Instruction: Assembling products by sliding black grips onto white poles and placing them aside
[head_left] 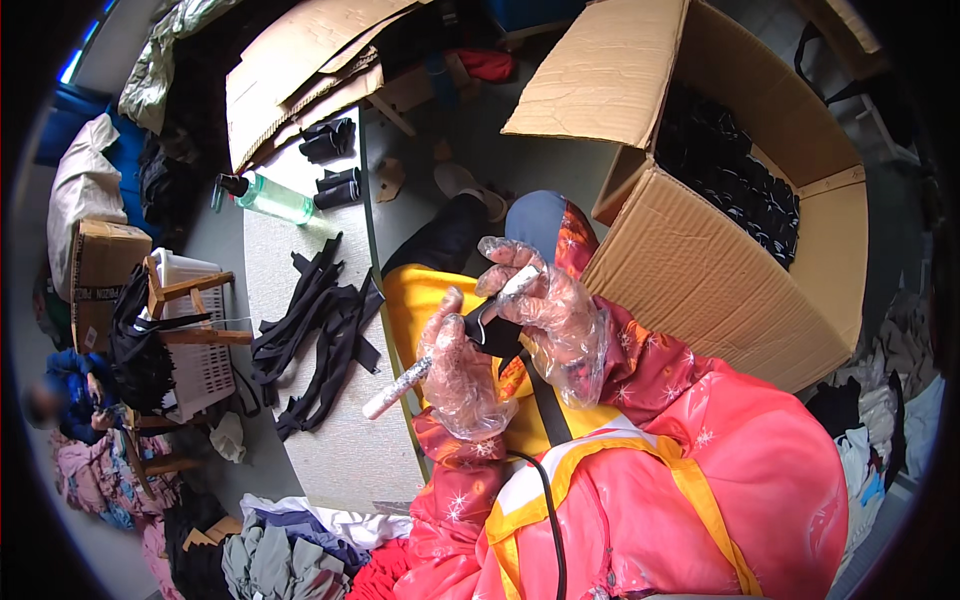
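My left hand (460, 375), in a clear plastic glove, is closed with a pale speckled stick (398, 388) jutting from its left side. My right hand (562, 318), gloved alike, curls its fingers around a white stick end (520, 284). Whether both ends belong to one stick is hidden by the fingers. Between the hands a short black cloth strip (492, 332) is held, its light edge showing. Both hands are above my lap, over a yellow apron (425, 300).
Left of me, a pale table (330, 470) bears long black strips (325, 330), small black rolls (338, 188) and a green spray bottle (275, 198). An open cardboard box (715, 280) with black pieces stands right. Another person (85, 395) sits far left, near a white basket (200, 375).
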